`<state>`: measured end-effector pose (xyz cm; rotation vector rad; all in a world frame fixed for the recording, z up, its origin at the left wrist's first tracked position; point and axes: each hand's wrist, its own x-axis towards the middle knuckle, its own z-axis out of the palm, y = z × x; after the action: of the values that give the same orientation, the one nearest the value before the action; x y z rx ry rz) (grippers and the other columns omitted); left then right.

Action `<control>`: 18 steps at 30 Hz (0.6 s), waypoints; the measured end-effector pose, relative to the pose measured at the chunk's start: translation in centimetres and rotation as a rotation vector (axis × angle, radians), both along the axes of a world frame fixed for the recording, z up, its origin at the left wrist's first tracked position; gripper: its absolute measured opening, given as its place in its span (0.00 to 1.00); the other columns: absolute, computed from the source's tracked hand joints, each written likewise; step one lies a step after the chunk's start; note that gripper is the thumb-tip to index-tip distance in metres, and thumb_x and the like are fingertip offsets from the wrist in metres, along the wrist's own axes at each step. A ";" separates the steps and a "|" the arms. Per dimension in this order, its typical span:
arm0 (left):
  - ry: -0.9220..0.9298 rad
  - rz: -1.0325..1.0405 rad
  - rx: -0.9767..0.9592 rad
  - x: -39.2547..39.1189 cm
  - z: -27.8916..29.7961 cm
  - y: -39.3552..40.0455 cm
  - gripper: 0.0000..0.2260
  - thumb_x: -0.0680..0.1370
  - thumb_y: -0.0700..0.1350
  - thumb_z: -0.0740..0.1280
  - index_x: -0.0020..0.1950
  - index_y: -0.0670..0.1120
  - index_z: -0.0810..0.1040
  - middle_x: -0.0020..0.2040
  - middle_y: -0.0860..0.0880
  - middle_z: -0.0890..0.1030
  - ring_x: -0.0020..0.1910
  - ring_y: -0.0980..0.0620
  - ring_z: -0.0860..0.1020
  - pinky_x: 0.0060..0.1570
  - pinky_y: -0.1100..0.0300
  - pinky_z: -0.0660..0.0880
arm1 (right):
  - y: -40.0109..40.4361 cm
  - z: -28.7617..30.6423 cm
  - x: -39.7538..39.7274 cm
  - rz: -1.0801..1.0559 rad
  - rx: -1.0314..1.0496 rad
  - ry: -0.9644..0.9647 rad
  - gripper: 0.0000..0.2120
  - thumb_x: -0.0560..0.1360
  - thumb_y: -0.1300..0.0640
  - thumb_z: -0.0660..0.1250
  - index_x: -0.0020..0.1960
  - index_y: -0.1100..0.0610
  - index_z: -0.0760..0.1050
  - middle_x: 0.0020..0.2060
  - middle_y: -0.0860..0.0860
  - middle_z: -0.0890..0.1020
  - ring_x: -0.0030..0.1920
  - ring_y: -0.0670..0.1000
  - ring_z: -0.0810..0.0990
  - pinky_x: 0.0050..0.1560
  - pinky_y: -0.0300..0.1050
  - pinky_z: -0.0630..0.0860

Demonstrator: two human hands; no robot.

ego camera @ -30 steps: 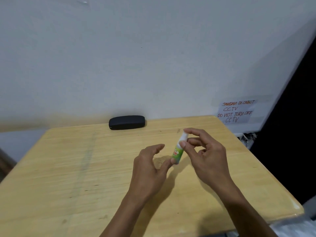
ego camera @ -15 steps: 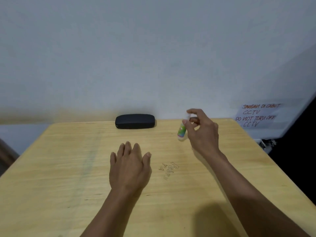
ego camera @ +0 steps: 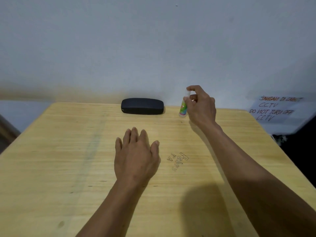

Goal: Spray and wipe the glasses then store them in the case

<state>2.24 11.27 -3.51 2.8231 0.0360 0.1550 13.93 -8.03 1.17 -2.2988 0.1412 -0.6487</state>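
A closed black glasses case [ego camera: 142,106] lies at the far edge of the wooden table [ego camera: 51,159], against the wall. Just right of it stands a small spray bottle [ego camera: 183,106] with a green label, its base on the table. My right hand [ego camera: 200,105] pinches the bottle near its top with thumb and forefinger. My left hand [ego camera: 136,156] rests flat on the table's middle, fingers straight, holding nothing. No glasses are in view.
A handwritten paper sign [ego camera: 277,108] hangs on the wall at the right. Pen writing [ego camera: 177,160] marks the tabletop beside my left hand. The table's right edge drops off into a dark gap [ego camera: 301,151].
My right hand carried the bottle from the table's middle to the far edge beside the case. My left hand let go of the bottle and came down flat on the table.
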 end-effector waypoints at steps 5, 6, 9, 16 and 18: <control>-0.007 0.011 0.006 0.1 -0.1 0.0 0.29 0.80 0.62 0.47 0.77 0.50 0.62 0.80 0.46 0.60 0.80 0.47 0.54 0.77 0.43 0.52 | -0.2 0.2 -0.1 0.018 -0.010 0.017 0.13 0.79 0.52 0.65 0.63 0.46 0.71 0.51 0.48 0.86 0.50 0.50 0.76 0.44 0.45 0.66; -0.013 0.009 0.005 0.1 -0.1 0.0 0.28 0.80 0.62 0.47 0.76 0.50 0.63 0.79 0.46 0.62 0.80 0.47 0.54 0.77 0.43 0.52 | -0.2 0.2 -0.2 0.024 -0.005 0.019 0.13 0.79 0.52 0.65 0.63 0.47 0.70 0.51 0.48 0.86 0.49 0.50 0.74 0.43 0.45 0.66; -0.020 0.014 0.013 0.0 -0.1 -0.1 0.27 0.79 0.62 0.48 0.73 0.49 0.66 0.78 0.46 0.64 0.79 0.46 0.56 0.76 0.43 0.54 | -0.1 0.2 -0.3 0.030 0.010 0.029 0.15 0.78 0.53 0.65 0.63 0.48 0.68 0.51 0.49 0.86 0.49 0.51 0.75 0.44 0.46 0.66; -0.012 0.010 0.001 -0.2 0.0 -0.2 0.28 0.79 0.62 0.48 0.74 0.49 0.65 0.78 0.46 0.64 0.79 0.46 0.56 0.76 0.43 0.53 | -0.1 -0.2 -1.3 0.028 0.039 -0.002 0.17 0.79 0.48 0.66 0.66 0.47 0.66 0.58 0.52 0.83 0.52 0.55 0.82 0.46 0.48 0.73; -0.017 0.019 0.003 -0.2 0.0 0.0 0.28 0.79 0.62 0.48 0.74 0.49 0.65 0.78 0.46 0.64 0.79 0.46 0.56 0.76 0.43 0.54 | -0.2 -0.4 -2.2 0.021 0.053 -0.038 0.19 0.78 0.46 0.67 0.67 0.46 0.65 0.61 0.52 0.81 0.49 0.55 0.83 0.48 0.50 0.77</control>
<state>2.07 11.23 -3.49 2.8247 0.0586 0.1831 11.71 -8.25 0.79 -2.2331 0.1144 -0.6691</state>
